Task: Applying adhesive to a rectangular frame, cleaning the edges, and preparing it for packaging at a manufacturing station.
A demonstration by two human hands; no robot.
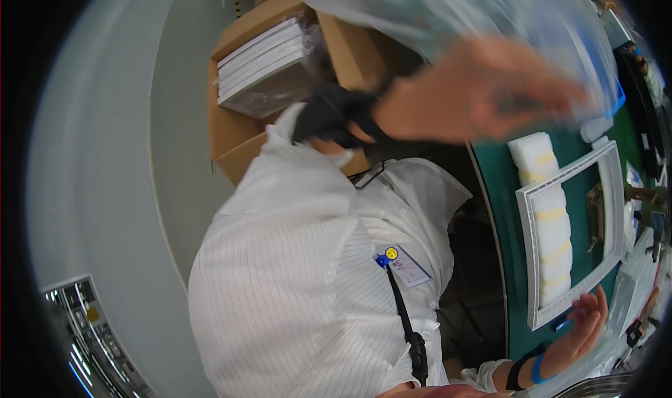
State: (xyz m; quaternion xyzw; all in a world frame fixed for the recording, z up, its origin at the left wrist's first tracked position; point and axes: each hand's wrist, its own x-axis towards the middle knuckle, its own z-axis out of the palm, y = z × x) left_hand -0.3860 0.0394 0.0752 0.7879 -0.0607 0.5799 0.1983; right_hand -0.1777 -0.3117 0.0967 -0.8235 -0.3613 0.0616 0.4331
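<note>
So the biggest thing here is the green desk (519,343) running down the right side, then the person's striped white coat (280,286), filling the middle. Up top there's a big drape of clear plastic sheeting (448,6), and next to it an open cardboard box (343,48) with white slabs (255,65) stacked inside. The white frame (530,258) sits on the desk, a hollow rectangle, looks like its long axis runs roughly top to bottom in this view, a bit tilted. It lies over a white foam block (553,251) with yellowish bands. As for the hands, the right hand (584,324) is clearly the nearer one, right by the frame's bottom edge, fingers loosely spread, nothing in its grip that I can see; can't tell if it's actually touching. The left hand (518,90) is up past the frame's far end, in front of the plastic, fingers partly curled but super blurry, so no clue whether it's got hold of anything. Smallest bit: an ID badge (409,268) clipped on the coat.
</note>
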